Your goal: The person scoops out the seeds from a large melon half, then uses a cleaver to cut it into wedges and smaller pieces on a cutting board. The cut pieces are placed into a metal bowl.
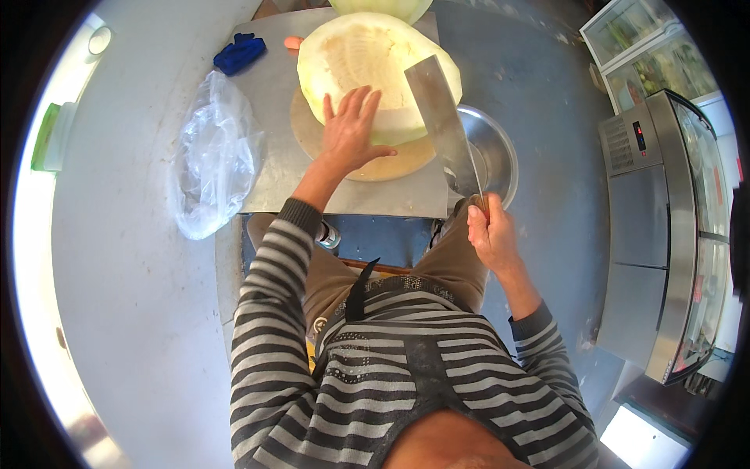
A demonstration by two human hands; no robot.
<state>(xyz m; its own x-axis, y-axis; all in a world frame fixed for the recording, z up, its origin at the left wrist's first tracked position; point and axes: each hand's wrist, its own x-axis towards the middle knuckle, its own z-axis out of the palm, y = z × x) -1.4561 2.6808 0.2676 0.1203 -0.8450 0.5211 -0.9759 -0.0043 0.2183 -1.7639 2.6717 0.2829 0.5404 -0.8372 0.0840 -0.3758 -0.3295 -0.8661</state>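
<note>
A large pale, hollowed melon or gourd half (404,47) lies cut side up on a round wooden cutting board (392,167). My left hand (351,126) has its fingers spread over the near left edge of the melon and grips nothing. In my right hand (492,234) is the handle of a broad-bladed cleaver (439,117); its blade points up and away, over the melon's right side. To the right of the board, partly behind the blade, stands a round stainless steel bowl (498,146). Another pale green melon piece (387,7) shows at the top edge.
A metal table (275,176) carries the board. On its left lie a crumpled clear plastic bag (214,158), overhanging the edge, and a dark blue cloth (239,54). A small orange object (293,42) is beside the melon. A glass-fronted display fridge (644,234) stands far right.
</note>
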